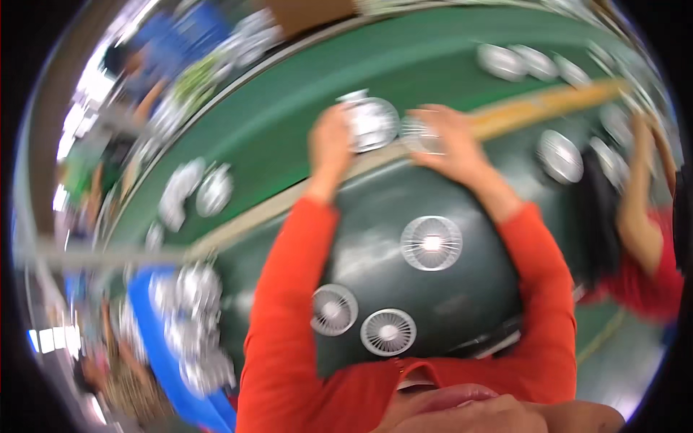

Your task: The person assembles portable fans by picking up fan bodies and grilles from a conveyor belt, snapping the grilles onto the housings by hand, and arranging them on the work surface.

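Hands up at the far edge of the counter (473, 289), both arms stretched forward in orange-red sleeves! Left hand (330, 146) has its fingers curled round the side of a round silvery unit (374, 124), gripping it over the edge of the green belt (260, 155). Right hand (458, 148) clasps a pale round grille (419, 137) between thumb and fingers, just beside that unit; blur hides whether the 2 pieces touch. Closer to the body, 3 more spoked discs lie flat on the dark counter: 1 under a bright glare (432, 243), 1 by the left sleeve (334, 309), 1 nearest the chest (388, 332). Out left, a blue bin (148, 303) is heaped with shiny, smeared-looking pieces (189, 317). Up on the belt, silvery pieces (214, 190) sit at the left, and a row of shiny rounds (502, 63) sits far right, beyond a yellow strip (538, 110). Over on the right, a co-worker's bare arm (642, 195) and red sleeve show near another silvery disc (559, 156), which lies on the counter, well apart from the wearer's hands.
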The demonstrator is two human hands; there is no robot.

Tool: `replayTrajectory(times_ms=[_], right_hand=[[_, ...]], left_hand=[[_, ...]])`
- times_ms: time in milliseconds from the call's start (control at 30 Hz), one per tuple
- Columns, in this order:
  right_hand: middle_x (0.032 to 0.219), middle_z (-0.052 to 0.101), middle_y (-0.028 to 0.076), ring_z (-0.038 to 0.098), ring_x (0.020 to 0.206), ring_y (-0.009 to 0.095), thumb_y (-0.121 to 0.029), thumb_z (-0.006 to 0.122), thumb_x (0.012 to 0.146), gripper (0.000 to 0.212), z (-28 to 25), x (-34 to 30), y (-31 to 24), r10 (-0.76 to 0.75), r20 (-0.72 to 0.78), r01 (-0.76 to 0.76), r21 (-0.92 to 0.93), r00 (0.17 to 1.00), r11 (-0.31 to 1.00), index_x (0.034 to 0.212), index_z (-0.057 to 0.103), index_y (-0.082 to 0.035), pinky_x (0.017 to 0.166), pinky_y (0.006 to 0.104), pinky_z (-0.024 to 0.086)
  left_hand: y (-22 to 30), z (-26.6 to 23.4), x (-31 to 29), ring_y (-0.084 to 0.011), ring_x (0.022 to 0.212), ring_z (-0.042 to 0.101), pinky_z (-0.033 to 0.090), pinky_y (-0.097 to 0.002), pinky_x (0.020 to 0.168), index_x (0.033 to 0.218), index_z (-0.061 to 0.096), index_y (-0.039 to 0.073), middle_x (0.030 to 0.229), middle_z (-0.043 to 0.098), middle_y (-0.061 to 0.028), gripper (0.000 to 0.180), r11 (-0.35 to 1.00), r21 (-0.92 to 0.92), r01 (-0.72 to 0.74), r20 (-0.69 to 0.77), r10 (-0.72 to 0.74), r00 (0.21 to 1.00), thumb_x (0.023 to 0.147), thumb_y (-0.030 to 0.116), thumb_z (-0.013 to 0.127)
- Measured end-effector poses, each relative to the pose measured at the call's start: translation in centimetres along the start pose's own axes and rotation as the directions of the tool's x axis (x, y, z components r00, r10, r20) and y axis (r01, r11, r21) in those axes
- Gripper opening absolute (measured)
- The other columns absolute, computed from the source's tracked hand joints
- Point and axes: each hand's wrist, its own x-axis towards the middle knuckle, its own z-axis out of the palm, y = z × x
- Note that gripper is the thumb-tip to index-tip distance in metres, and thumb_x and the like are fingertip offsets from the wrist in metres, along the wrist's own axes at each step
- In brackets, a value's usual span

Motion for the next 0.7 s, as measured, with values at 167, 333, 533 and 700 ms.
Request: replayTrajectory(times_ms=[167, 333, 533, 700], right_hand=[[0.128, 0.048, 0.019, 0.040, 0.125, 0.038, -0.034, 0.079, 0.068, 0.071, 2.0, 0.7, -1.6, 0.035, -0.190, 0.016, 0.260, 0.981, 0.965, 0.130, 0.052, -0.012, 0.106, 0.0476, 0.034], [0.132, 0.041, 0.021, 0.041, 0.118, 0.042, -0.031, 0.080, 0.068, 0.073, 1.2, 1.4, -6.2, 0.006, -0.262, 0.065, 0.262, 0.965, 0.963, 0.131, 0.049, -0.014, 0.100, 0.0498, 0.039], [0.131, 0.040, 0.019, 0.042, 0.118, 0.040, -0.031, 0.082, 0.063, 0.071, 2.2, 0.6, -7.5, -0.037, -0.268, 0.112, 0.271, 0.963, 0.956, 0.128, 0.054, -0.018, 0.097, 0.0502, 0.039], [0.133, 0.041, 0.020, 0.041, 0.123, 0.041, -0.038, 0.081, 0.064, 0.072, 2.1, 0.6, -7.5, -0.223, -0.367, 0.302, 0.172, 0.903, 0.938, 0.128, 0.054, -0.019, 0.099, 0.0520, 0.038]], left_hand=[[-2.1, -0.5, -0.5, -0.0263, 0.101, 0.062, 0.046, -0.0359, 0.091, 0.119, 0.059, -0.004, 0.112, 0.065, -0.0172, 0.034, 0.996, -0.061, 0.062, 0.016, -0.061, 0.998, 0.098, 0.020, 0.048], [-1.6, -0.5, -0.7, -0.0234, 0.100, 0.060, 0.047, -0.0363, 0.088, 0.124, 0.051, 0.000, 0.116, 0.060, -0.0145, 0.039, 0.920, -0.371, 0.124, 0.137, -0.079, 0.988, 0.102, 0.031, 0.041], [9.0, -2.1, -3.1, -0.0270, 0.122, 0.053, 0.045, -0.0406, 0.102, 0.138, 0.040, 0.004, 0.135, 0.052, -0.0132, 0.062, 0.091, -0.823, 0.561, 0.470, -0.444, 0.763, 0.101, 0.053, 0.032], [7.5, -2.6, -5.0, -0.0255, 0.121, 0.053, 0.046, -0.0411, 0.100, 0.136, 0.044, 0.005, 0.134, 0.053, -0.0102, 0.048, -0.006, -0.842, 0.540, 0.506, -0.358, 0.785, 0.102, 0.040, 0.041]])
